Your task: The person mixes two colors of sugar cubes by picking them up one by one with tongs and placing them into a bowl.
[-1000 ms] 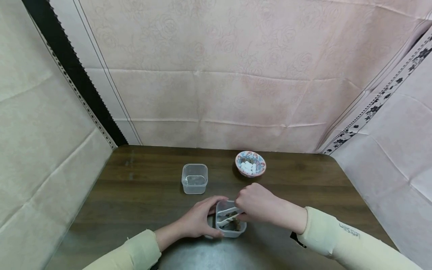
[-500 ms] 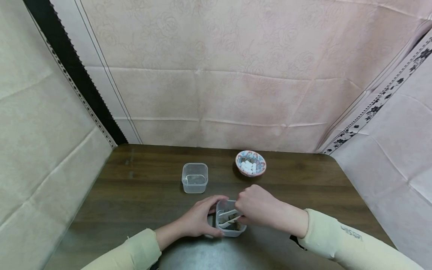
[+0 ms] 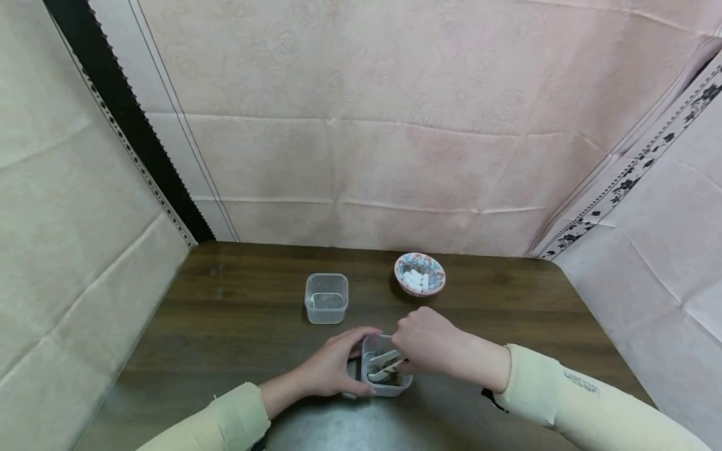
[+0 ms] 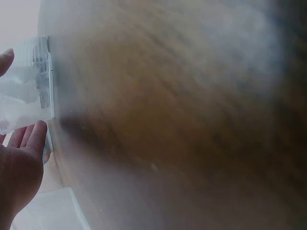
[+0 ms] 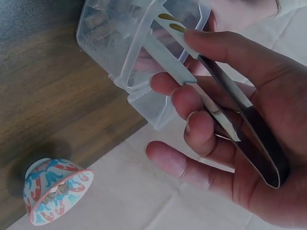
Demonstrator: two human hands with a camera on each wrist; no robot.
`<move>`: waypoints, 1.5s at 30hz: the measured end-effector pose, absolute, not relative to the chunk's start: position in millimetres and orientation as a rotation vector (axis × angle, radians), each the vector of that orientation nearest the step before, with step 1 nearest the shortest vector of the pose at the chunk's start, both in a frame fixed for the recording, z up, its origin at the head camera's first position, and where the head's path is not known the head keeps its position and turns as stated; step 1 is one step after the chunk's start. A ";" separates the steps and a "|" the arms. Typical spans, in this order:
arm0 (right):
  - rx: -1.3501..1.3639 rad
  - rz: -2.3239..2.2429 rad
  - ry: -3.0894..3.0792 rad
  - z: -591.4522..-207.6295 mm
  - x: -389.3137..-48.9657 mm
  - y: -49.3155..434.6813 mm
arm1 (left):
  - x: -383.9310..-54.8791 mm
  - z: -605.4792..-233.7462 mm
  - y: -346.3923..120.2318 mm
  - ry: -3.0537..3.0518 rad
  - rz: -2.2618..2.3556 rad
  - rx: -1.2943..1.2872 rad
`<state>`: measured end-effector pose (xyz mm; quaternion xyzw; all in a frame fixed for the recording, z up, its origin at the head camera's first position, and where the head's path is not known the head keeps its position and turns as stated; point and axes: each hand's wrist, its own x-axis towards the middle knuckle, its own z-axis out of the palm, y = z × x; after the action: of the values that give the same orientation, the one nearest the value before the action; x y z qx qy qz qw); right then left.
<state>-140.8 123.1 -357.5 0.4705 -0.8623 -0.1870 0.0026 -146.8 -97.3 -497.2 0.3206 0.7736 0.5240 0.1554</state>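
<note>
My left hand (image 3: 327,369) holds a clear plastic container (image 3: 389,391) near the front of the table, its thumb on the near side and fingers on the far side. Brownish pieces (image 5: 98,26) lie inside that container. Over its right side, my right hand (image 3: 431,341) grips a pair of tongs (image 5: 170,64) between thumb and fingers. The white arms of the tongs reach down into the container, slightly apart, while their dark bent end sits in the palm. Whether the tips hold a piece, I cannot tell.
Behind my left hand stands another clear container (image 3: 326,316). A small patterned bowl (image 3: 399,268) holding several white pieces (image 3: 416,280) is at the back, beyond my right hand. Pale cloth (image 3: 361,156) hangs behind the wooden table (image 3: 248,313) and along its sides.
The tongs have shifted slightly inside the container, their arms changing angle a little. My right hand has moved only slightly; the left hand and the container stay in place.
</note>
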 end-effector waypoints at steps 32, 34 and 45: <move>1.470 -0.526 -2.628 -350.8 -141.9 137.1 | -145.9 -496.2 -97.6 2.211 1.501 0.911; 1.478 -0.481 -2.592 -346.3 -140.9 142.8 | -146.0 -495.8 -97.3 2.213 1.502 0.913; 1.423 -0.305 -2.505 -316.7 -136.8 168.9 | -145.0 -495.5 -97.3 2.214 1.507 0.881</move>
<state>-136.8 168.9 -316.7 0.4876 -0.8582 -0.1045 0.1217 -145.0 -97.3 -495.5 0.3083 0.7752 0.5276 0.1603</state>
